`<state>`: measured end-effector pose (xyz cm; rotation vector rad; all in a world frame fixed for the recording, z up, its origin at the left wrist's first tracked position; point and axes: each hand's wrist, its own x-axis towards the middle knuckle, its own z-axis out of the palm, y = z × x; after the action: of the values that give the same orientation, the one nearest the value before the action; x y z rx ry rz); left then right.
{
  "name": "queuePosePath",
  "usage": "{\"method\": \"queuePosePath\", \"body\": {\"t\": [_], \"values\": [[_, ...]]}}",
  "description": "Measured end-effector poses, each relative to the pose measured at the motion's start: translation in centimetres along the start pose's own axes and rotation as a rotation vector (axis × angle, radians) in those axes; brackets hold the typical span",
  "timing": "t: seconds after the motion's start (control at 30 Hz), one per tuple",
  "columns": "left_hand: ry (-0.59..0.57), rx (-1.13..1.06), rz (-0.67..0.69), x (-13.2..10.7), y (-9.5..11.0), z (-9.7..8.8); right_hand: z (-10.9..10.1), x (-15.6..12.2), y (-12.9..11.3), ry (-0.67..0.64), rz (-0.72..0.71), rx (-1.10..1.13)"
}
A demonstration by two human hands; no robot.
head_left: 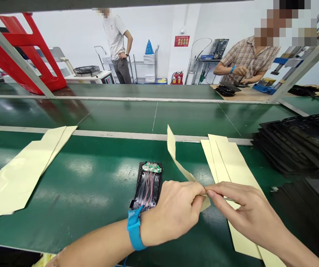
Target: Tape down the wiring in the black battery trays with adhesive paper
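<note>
My left hand (177,207), with a blue strap (135,229) on its wrist, is closed on a narrow pale-yellow paper strip (180,166). The strip curls upward and away from the fingers. My right hand (240,204) pinches at the strip's near end, its fingertips touching those of my left hand. Whether a separate small piece lies between the right fingertips is too small to tell. Just left of my left hand, a black plastic housing (140,183) lies on the green bench with a green circuit board (151,168) and red and dark wires inside; its lower part is partly hidden.
Pale-yellow sheets lie in a left pile (23,174) and a right pile (232,163). Black panels (301,144) are stacked at the right. A metal rail (137,135) runs along the bench's far side. Beyond it, one person (117,40) stands and another (248,59) handles dark parts.
</note>
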<state>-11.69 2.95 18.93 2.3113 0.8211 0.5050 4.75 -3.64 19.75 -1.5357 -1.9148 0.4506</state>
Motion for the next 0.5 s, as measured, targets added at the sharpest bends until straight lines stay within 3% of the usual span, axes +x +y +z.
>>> {"method": "queuePosePath", "body": {"t": [0.33,0.5], "values": [[-0.005,0.189,0.077,0.22,-0.18,0.37,0.52,-0.03,0.29,0.044,-0.055,-0.078],[-0.015,0.181,0.087,0.02,-0.27,0.46,0.44,-0.14,0.25,-0.003,-0.019,-0.030]]}}
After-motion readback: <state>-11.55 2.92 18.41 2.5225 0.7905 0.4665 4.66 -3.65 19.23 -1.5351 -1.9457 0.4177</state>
